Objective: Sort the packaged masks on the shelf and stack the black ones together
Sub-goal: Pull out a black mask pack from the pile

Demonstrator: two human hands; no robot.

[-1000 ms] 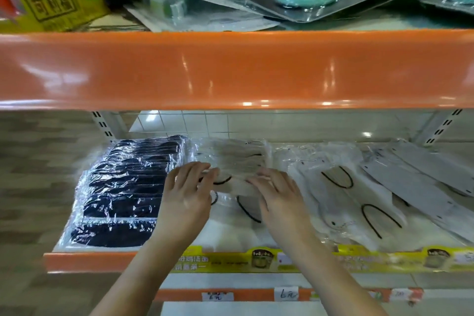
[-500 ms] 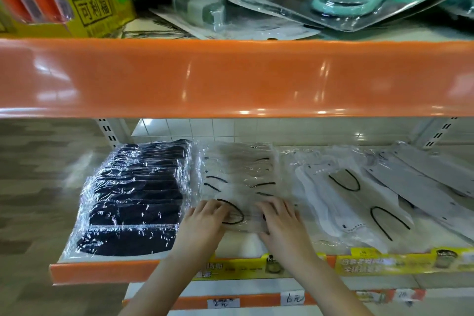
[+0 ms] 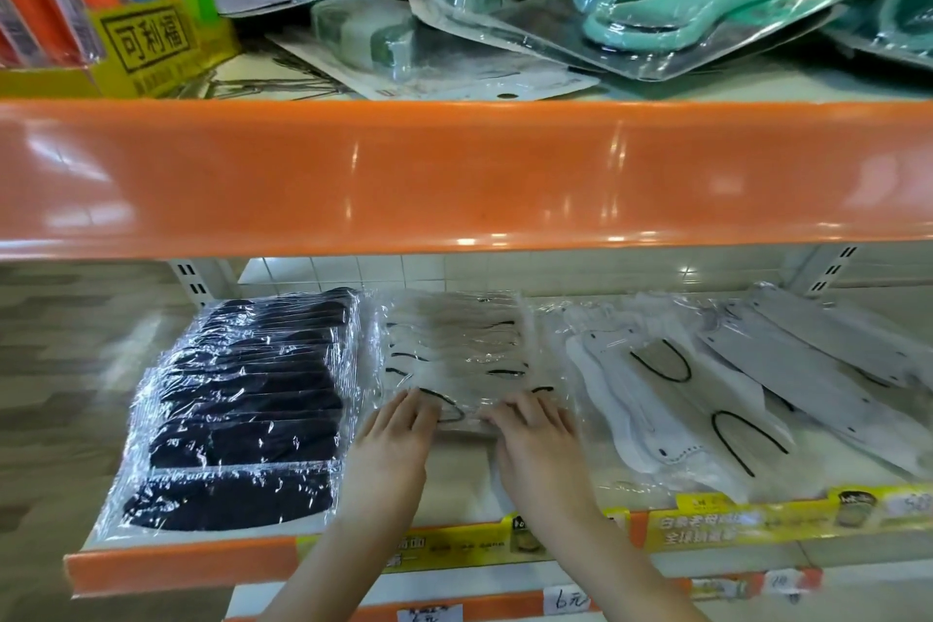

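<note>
shop, orange shelf [image 3: 454, 177], price tags [image 3: 573, 600]

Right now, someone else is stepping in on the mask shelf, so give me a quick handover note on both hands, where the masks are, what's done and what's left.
Left hand and right hand: both lie with straight fingers on the front edge of the middle stack of clear-packaged white masks; neither grips anything.
Black masks: one overlapping row at the left end of the lower shelf, beside the middle stack.
Loose white masks and grey packs: scattered to the right.
Done: black ones look gathered together.
Left: square up the middle stack and tidy the loose packs on the right; I can't tell whether any black mask is hidden there.
</note>
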